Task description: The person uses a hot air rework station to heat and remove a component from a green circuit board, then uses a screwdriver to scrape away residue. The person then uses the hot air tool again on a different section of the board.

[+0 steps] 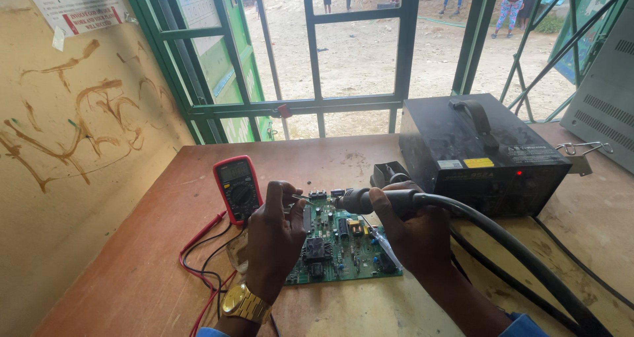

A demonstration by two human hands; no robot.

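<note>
circuit board green | multimeter red | station box black | watch gold

A red multimeter is laid on the wooden table — its red and black leads are trailed toward the near edge. A black station box with a top handle is set at the right, one small red light lit. A green-framed window is seen behind — and a stained yellow wall at left.
</note>
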